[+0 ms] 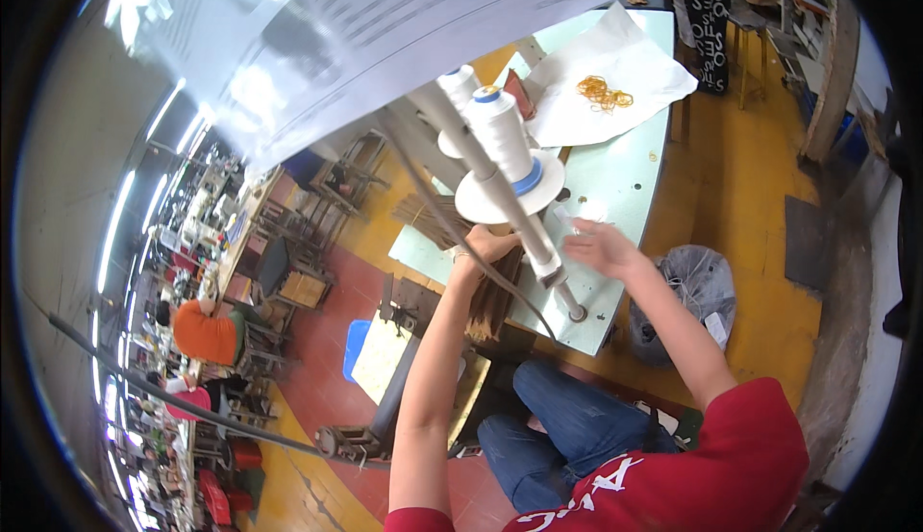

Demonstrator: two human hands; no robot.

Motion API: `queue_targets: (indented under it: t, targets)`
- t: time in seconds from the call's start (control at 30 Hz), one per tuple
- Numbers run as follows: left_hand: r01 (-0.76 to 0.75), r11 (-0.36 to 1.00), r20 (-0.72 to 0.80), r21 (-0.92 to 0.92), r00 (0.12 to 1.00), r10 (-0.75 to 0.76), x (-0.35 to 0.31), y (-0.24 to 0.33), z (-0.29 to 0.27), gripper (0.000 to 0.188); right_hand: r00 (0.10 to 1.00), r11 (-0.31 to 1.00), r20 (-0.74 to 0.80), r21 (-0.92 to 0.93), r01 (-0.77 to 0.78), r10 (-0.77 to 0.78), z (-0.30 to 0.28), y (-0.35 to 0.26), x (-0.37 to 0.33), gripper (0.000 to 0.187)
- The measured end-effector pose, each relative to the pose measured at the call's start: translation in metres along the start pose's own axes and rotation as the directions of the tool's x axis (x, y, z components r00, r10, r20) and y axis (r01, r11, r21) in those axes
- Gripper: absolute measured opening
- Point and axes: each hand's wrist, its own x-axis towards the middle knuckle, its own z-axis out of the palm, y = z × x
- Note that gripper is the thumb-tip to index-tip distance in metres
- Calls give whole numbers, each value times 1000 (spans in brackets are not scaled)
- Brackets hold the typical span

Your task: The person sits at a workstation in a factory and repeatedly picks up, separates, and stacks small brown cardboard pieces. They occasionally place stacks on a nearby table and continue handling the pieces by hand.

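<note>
Beyond the post, my left hand is closed at the upper end of a bundle of brown strips, its fingertips partly hidden. My right hand is raised over the pale green table, fingers stretched out and apart, with nothing visible in it. A metal post and a thin dark cable pass in front of the work between my hands. White thread cones stand on round holders just beyond. More brown strips lie left of my left hand.
A printed sheet in clear plastic hangs across the top. White paper bears yellow rubber bands. A grey plastic bag stands right of the table. At left, a person in orange sits by rows of work tables.
</note>
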Motion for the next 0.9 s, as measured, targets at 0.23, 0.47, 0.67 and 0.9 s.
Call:
queue_targets:
  t: [0.23, 0.47, 0.67, 0.9]
  targets:
    - [-82, 912, 101, -401, 986, 133, 18, -16, 5, 62, 964, 991, 230, 2, 134, -131, 65, 36, 42, 73]
    - [281, 731, 434, -622, 901, 23, 3, -49, -18, 55, 953, 890, 284, -401, 216, -103, 63, 38, 57, 65]
    - [329, 807, 413, -491, 903, -117, -15, -50, -21, 67, 481, 151, 736, -470, 869, -476, 56, 40, 43, 54]
    - [251, 888, 483, -384, 875, -39, -46, -32, -16, 76, 611, 61, 719, -629, 775, -331, 72, 49, 33, 55]
